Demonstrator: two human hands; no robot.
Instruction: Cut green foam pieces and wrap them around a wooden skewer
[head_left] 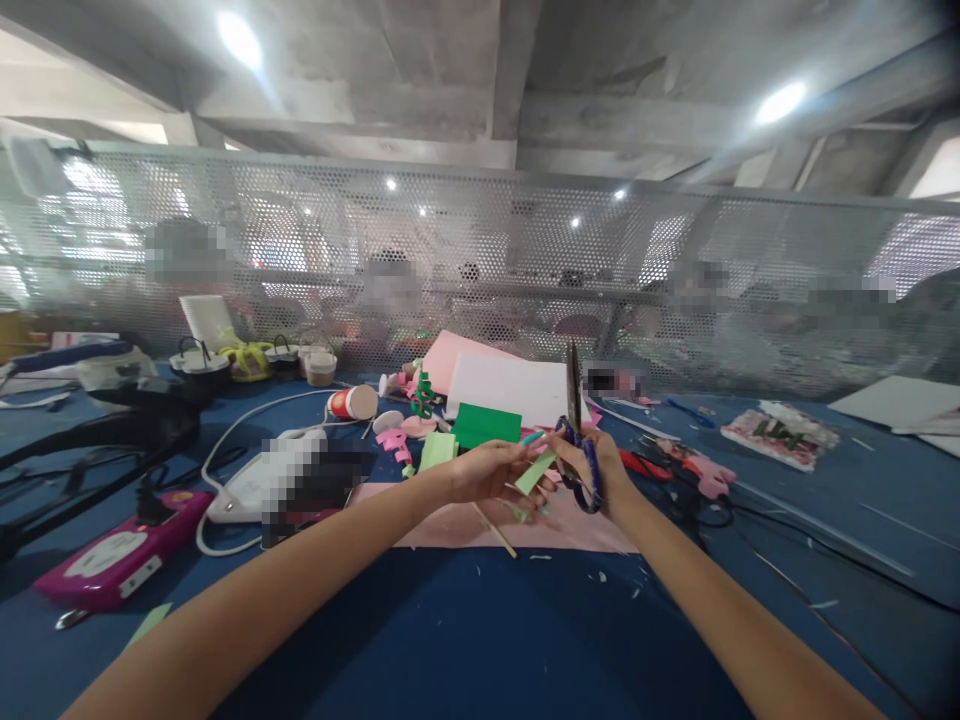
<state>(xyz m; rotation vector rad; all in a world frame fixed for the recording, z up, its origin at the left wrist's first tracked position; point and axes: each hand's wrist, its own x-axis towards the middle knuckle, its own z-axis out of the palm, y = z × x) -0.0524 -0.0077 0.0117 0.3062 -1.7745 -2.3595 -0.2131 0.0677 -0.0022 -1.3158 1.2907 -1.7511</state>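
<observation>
Over a pink sheet point(442, 522), my left hand point(491, 470) is closed on a light green paper strip point(535, 473). A small teal bit point(533, 438) shows by its thumb; I cannot tell what it is. My right hand point(600, 465) grips scissors point(574, 390) by their dark blue handles, blades pointing up. The right fingertips are close to the strip's upper end, and whether they also pinch it is unclear. Below the hands lies a thin wooden stick point(495, 530). Just beyond are a dark green sheet point(487, 425) and a light green paper stack point(438, 452).
White paper point(510, 388) lies behind, near a perforated metal screen point(450, 230). Left are a magenta power strip point(124, 550), a white device point(262, 480) with a cable, and a red-and-white cup point(352, 403) on its side. Cut pink pieces point(709, 475) and cords lie right.
</observation>
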